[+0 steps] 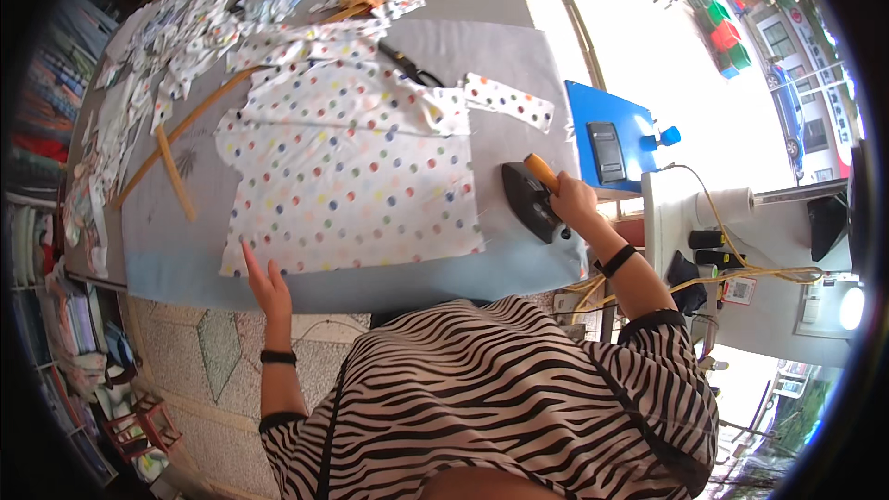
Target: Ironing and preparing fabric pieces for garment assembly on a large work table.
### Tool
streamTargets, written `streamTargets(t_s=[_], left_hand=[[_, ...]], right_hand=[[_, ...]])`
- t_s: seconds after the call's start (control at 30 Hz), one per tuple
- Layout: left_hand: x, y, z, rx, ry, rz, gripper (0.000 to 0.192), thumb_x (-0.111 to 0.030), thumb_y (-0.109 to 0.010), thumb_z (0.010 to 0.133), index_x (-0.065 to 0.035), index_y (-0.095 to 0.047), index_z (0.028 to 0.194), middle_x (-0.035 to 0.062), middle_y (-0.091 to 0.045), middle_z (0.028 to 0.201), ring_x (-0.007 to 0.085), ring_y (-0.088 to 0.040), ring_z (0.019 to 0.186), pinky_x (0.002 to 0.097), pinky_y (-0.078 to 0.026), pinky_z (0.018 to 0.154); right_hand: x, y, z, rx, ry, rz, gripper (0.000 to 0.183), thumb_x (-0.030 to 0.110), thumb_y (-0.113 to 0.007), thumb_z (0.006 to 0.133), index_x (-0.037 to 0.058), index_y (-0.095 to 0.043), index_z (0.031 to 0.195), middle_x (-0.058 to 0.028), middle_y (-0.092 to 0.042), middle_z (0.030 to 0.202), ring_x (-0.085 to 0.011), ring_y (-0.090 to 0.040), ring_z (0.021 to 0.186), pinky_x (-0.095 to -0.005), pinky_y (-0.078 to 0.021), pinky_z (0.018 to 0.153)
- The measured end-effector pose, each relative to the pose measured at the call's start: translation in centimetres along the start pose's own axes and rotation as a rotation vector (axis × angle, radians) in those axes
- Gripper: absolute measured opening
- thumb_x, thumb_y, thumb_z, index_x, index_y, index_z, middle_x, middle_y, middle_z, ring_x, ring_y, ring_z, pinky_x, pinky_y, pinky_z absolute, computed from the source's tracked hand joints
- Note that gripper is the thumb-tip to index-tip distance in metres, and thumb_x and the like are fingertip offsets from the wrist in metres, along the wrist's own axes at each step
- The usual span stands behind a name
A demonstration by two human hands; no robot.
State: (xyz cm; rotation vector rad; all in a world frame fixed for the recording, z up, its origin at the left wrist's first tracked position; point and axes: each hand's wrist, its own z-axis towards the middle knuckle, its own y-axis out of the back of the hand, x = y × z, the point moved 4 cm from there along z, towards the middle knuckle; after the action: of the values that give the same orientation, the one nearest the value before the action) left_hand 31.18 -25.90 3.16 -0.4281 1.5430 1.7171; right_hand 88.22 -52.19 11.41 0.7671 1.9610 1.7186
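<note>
A white cut fabric piece with coloured polka dots (pixel 354 201) lies spread over the grey cloth (pixel 180 250) on the table. My left hand (pixel 267 285) is at its lower left corner, fingers apart, with nothing held. To the right of the fabric, my right hand (pixel 575 203) grips the orange handle of a dark clothes iron (pixel 531 203). The iron is beside the fabric, over the grey cloth; whether its sole rests flat I cannot tell. A narrow dotted strip (pixel 510 103) lies above the iron. Black-handled scissors (pixel 410 66) partly touch the fabric's upper edge.
Two wooden rulers (pixel 201 125) cross left of the fabric. Heaps of dotted scraps (pixel 187 48) cover the table's far left. A blue board (pixel 608 139) with a black phone-like object (pixel 606 153) stands at the right. A yellow cord (pixel 729 243) runs at the right, near a thread cone (pixel 726 207).
</note>
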Motion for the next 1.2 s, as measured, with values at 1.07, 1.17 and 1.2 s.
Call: streamTargets(t_s=[1.07,1.17,1.2], left_hand=[[-19.2,-14.6,-12.8,0.392,1.427,-1.141,0.029,-0.031,-0.063,0.096,-0.011,-0.065,0.116,0.0043,-0.069,0.092,0.0132,-0.063,0.074,0.0262,-0.049,0.065],[-20.3,-14.4,-12.9,0.501,1.384,-1.119,0.031,-0.034,-0.063,0.095,-0.0103,-0.063,0.115,0.0058,-0.07,0.093,0.0128,-0.064,0.076,0.0265,-0.049,0.068],[-20.1,-14.7,-13.0,0.513,1.364,-1.084,0.031,-0.033,-0.062,0.096,-0.0105,-0.063,0.117,0.0061,-0.069,0.096,0.0135,-0.064,0.078,0.0269,-0.048,0.069]], right_hand=[[18.9,-1.7,24.2,-0.033,0.47,0.348,0.018,0.01,-0.055,0.086,0.0072,-0.066,0.101,-0.0148,-0.066,0.103,-0.0351,-0.064,0.097,-0.0463,-0.0519,0.08],[21.2,-3.9,25.9,-0.272,0.437,0.348,0.017,0.011,-0.052,0.088,0.0063,-0.066,0.097,-0.0179,-0.067,0.097,-0.0409,-0.066,0.09,-0.0495,-0.0523,0.077],[21.6,-4.5,27.1,-0.144,0.307,0.323,0.021,0.02,-0.055,0.089,0.0042,-0.067,0.097,-0.0199,-0.069,0.095,-0.0419,-0.066,0.09,-0.0498,-0.0526,0.078]])
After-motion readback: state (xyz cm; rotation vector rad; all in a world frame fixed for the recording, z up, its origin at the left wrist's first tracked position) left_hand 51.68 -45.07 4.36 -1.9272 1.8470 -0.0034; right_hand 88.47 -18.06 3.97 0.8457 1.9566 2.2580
